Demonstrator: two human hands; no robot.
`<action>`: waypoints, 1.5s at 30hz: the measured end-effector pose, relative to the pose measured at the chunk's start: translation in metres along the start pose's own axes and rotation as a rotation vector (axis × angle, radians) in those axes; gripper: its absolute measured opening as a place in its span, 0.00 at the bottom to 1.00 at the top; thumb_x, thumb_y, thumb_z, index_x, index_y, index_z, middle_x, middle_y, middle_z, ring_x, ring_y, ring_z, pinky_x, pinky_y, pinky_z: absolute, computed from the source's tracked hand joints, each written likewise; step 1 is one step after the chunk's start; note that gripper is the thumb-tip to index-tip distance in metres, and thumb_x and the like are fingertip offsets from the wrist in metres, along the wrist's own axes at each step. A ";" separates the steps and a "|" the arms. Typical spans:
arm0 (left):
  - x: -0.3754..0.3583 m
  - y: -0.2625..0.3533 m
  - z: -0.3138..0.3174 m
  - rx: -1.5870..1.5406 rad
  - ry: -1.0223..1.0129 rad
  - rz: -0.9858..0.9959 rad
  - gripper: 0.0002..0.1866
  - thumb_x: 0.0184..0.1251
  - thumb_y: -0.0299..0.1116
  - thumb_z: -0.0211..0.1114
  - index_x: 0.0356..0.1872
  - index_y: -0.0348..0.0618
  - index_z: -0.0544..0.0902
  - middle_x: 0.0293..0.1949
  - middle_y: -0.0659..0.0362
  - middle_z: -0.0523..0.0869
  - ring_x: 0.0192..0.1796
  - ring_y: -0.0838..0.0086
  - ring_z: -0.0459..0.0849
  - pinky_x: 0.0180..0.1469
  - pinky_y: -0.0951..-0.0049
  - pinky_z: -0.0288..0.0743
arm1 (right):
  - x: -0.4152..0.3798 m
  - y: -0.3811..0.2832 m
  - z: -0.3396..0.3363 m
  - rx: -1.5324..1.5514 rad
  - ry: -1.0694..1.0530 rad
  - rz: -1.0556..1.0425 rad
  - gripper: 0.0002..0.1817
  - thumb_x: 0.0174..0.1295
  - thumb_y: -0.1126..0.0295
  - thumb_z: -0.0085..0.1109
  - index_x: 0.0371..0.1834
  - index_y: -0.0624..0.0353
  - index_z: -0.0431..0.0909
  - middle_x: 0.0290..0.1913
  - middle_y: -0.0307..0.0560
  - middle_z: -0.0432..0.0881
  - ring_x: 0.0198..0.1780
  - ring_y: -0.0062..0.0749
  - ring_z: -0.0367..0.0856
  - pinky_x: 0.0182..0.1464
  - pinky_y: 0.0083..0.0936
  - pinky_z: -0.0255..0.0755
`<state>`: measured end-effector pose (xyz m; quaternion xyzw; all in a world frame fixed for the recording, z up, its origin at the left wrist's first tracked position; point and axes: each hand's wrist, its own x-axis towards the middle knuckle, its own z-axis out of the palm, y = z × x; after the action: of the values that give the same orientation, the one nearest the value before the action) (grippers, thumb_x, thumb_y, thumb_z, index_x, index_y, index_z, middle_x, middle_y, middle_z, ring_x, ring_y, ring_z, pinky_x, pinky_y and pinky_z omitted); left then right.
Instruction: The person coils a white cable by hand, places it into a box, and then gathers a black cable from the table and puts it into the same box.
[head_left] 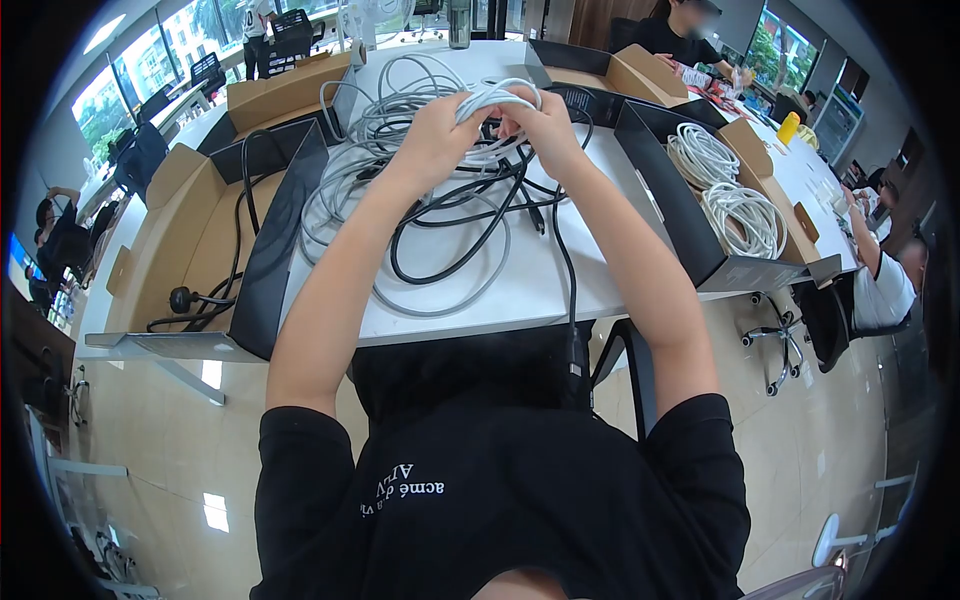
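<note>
Both hands meet over a pile of cables on the white table. My left hand (437, 137) is closed round one side of a looped bundle of light grey cable (498, 92), and my right hand (546, 128) grips the other side. Beneath them spreads a loose tangle of grey cable (385, 112). Black cables (440, 278) lie mixed in with it, and one hangs over the table's front edge with its connector (574, 362) at the end. Some fingertips are hidden behind the bundle.
An open box (185, 240) at the left holds black cables with a plug (181, 300). Coiled grey cables (742, 220) fill an open box (700, 235) at the right. More open boxes and a bottle (459, 24) stand behind. Other people sit at the right.
</note>
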<state>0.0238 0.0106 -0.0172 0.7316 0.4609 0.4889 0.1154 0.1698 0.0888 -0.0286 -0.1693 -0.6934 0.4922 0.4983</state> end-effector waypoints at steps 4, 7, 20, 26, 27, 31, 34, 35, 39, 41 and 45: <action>-0.001 0.003 -0.003 0.002 0.033 0.008 0.15 0.64 0.40 0.52 0.38 0.38 0.78 0.15 0.65 0.69 0.19 0.82 0.66 0.22 0.78 0.60 | 0.000 -0.003 0.001 -0.194 0.029 -0.165 0.09 0.53 0.68 0.58 0.31 0.64 0.76 0.23 0.41 0.78 0.22 0.21 0.74 0.28 0.18 0.68; -0.001 0.002 -0.003 0.102 0.039 0.058 0.14 0.64 0.38 0.52 0.38 0.37 0.77 0.17 0.59 0.72 0.21 0.75 0.70 0.26 0.74 0.64 | -0.004 -0.002 0.007 -0.389 0.168 -0.304 0.10 0.50 0.68 0.60 0.32 0.62 0.75 0.24 0.45 0.79 0.22 0.25 0.75 0.27 0.20 0.68; -0.004 0.014 0.008 -0.078 -0.017 -0.107 0.13 0.60 0.40 0.58 0.33 0.39 0.78 0.22 0.60 0.76 0.26 0.81 0.73 0.31 0.79 0.65 | -0.003 0.009 0.003 0.212 -0.091 0.058 0.06 0.50 0.73 0.47 0.22 0.62 0.73 0.15 0.35 0.68 0.15 0.16 0.63 0.18 0.16 0.62; -0.002 0.008 0.018 -0.510 -0.086 -0.085 0.13 0.62 0.40 0.59 0.36 0.39 0.79 0.25 0.65 0.76 0.32 0.83 0.73 0.39 0.83 0.65 | 0.000 -0.005 -0.007 0.396 0.192 -0.005 0.09 0.53 0.72 0.51 0.19 0.56 0.64 0.12 0.32 0.58 0.13 0.17 0.54 0.16 0.18 0.55; -0.005 0.018 0.017 -0.539 -0.113 -0.067 0.14 0.65 0.40 0.55 0.41 0.38 0.77 0.26 0.64 0.77 0.34 0.82 0.73 0.44 0.82 0.64 | -0.001 -0.007 -0.006 0.378 0.235 -0.017 0.09 0.54 0.72 0.51 0.19 0.56 0.64 0.12 0.33 0.58 0.13 0.17 0.55 0.16 0.18 0.55; -0.005 0.014 0.022 -0.532 -0.114 0.063 0.16 0.70 0.40 0.48 0.46 0.37 0.72 0.24 0.65 0.73 0.31 0.82 0.73 0.40 0.80 0.68 | -0.001 -0.009 -0.001 0.411 0.250 0.020 0.09 0.55 0.70 0.51 0.19 0.57 0.65 0.13 0.34 0.60 0.13 0.17 0.57 0.17 0.19 0.59; -0.007 0.016 0.019 -0.253 0.121 0.046 0.15 0.70 0.39 0.47 0.43 0.37 0.72 0.22 0.65 0.71 0.28 0.81 0.72 0.34 0.80 0.70 | -0.001 -0.005 0.003 0.426 0.162 0.048 0.10 0.55 0.68 0.53 0.19 0.58 0.67 0.14 0.36 0.65 0.14 0.19 0.62 0.19 0.20 0.63; -0.006 0.015 0.014 -0.160 0.140 0.045 0.14 0.70 0.39 0.46 0.42 0.36 0.71 0.22 0.62 0.72 0.26 0.80 0.74 0.30 0.79 0.71 | -0.001 -0.004 0.005 0.423 0.125 0.052 0.11 0.55 0.68 0.54 0.19 0.59 0.68 0.14 0.37 0.67 0.15 0.19 0.63 0.20 0.20 0.64; -0.002 0.012 0.004 0.158 0.224 0.181 0.11 0.68 0.35 0.47 0.39 0.36 0.68 0.20 0.48 0.76 0.27 0.53 0.78 0.31 0.61 0.71 | -0.004 -0.011 0.014 0.165 0.133 -0.033 0.10 0.53 0.68 0.57 0.20 0.63 0.73 0.16 0.41 0.73 0.17 0.22 0.70 0.22 0.20 0.64; -0.002 0.006 0.007 0.362 0.180 0.229 0.11 0.68 0.36 0.48 0.40 0.37 0.68 0.24 0.47 0.77 0.28 0.55 0.78 0.31 0.64 0.70 | -0.008 -0.014 0.012 -0.305 0.179 -0.265 0.10 0.50 0.68 0.56 0.19 0.64 0.73 0.14 0.41 0.72 0.17 0.21 0.69 0.21 0.21 0.63; -0.006 0.004 0.013 0.456 0.132 0.232 0.10 0.68 0.35 0.48 0.39 0.38 0.68 0.27 0.44 0.77 0.31 0.50 0.76 0.32 0.62 0.68 | -0.008 -0.013 0.003 -0.693 0.111 -0.424 0.10 0.46 0.68 0.53 0.18 0.67 0.73 0.12 0.41 0.70 0.16 0.19 0.66 0.19 0.21 0.58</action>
<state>0.0356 0.0073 -0.0251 0.7531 0.4787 0.4291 -0.1396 0.1737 0.0758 -0.0219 -0.2067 -0.8096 0.1058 0.5390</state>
